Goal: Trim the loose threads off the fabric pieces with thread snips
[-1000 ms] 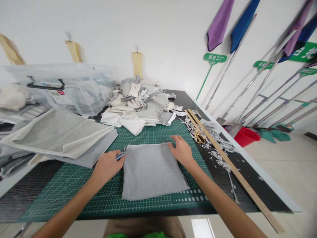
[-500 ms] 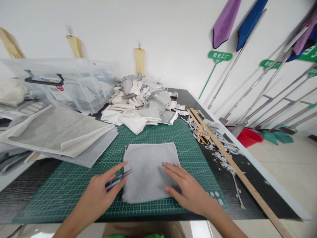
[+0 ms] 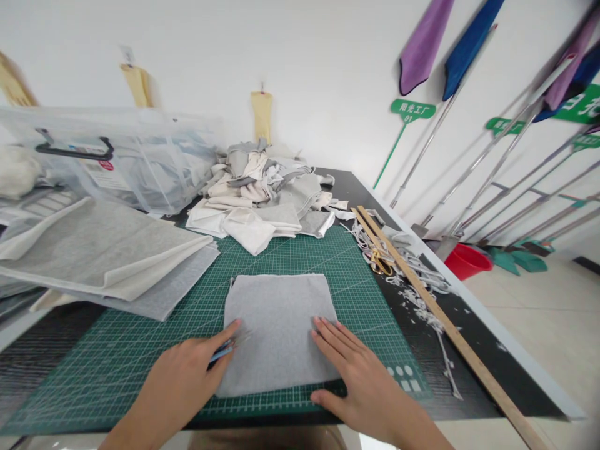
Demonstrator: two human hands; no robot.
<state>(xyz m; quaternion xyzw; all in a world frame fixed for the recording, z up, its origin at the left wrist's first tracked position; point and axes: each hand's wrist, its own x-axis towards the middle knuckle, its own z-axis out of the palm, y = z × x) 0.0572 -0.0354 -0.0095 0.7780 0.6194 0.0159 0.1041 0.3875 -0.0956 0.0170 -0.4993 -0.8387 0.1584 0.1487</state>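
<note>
The folded grey cloth (image 3: 276, 337) lies flat on the green cutting mat (image 3: 365, 281), towards its near edge, between the two hands. It looks about as wide as it is deep, so I cannot tell a long axis. The right hand (image 3: 363, 375) covers more of it: fingers side by side and gripping nothing, tips resting on the cloth's right part, thumb spread away over the near edge of the mat. The left hand (image 3: 180, 375), above the mat at the cloth's left edge, is closed round a small blue tool (image 3: 221, 354) whose blurred tip points across the cloth. On the wall beyond the mat's far right corner, a green sign (image 3: 412, 108) reads "阳光工厂 01"; the larger sign (image 3: 581, 106) farther right of the mat is cut off. Beyond the mat's far left, the clear box (image 3: 164, 187) bears a label (image 3: 107, 175) too small to read
</note>
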